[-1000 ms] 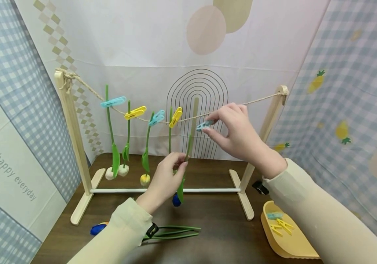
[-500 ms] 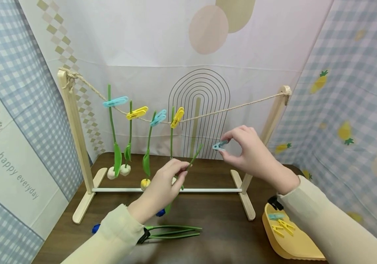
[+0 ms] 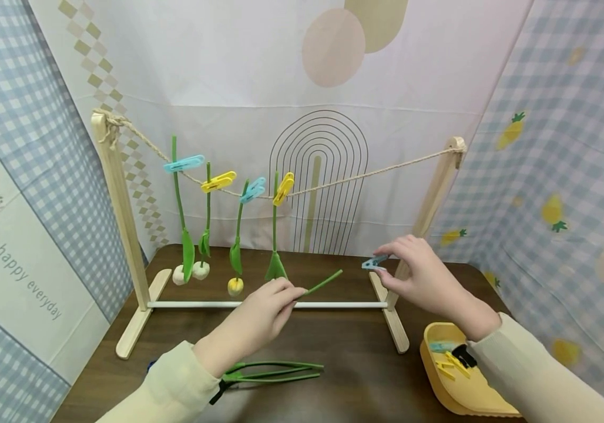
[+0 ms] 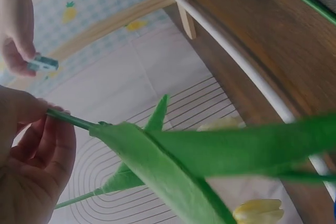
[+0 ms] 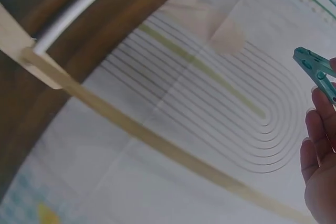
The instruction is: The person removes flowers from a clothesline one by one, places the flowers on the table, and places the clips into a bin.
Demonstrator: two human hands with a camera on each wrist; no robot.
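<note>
My left hand [image 3: 254,320] pinches the green stem [image 3: 325,282] of an artificial tulip, whose free end points up and right. The tulip's wide leaves [image 4: 152,156] fill the left wrist view; its bloom is hidden behind the hand in the head view. To the right, my right hand [image 3: 426,282] holds a light blue clothespin [image 3: 373,263] between thumb and fingers, apart from the rope [image 3: 371,174]. Several tulips hang bloom down from that rope, clipped by blue clothespins [image 3: 184,164] and yellow clothespins [image 3: 219,181].
The rope runs between two wooden posts [image 3: 122,217], joined low down by a white bar [image 3: 346,305]. More tulip stems [image 3: 281,376] lie on the dark table [image 3: 355,376], partly under my left sleeve. A yellow tray [image 3: 434,376] with several clothespins stands at right.
Both hands have come down and away from the rope, the right one also moving right with the clothespin. The held tulip's stem has tilted from near upright toward level.
</note>
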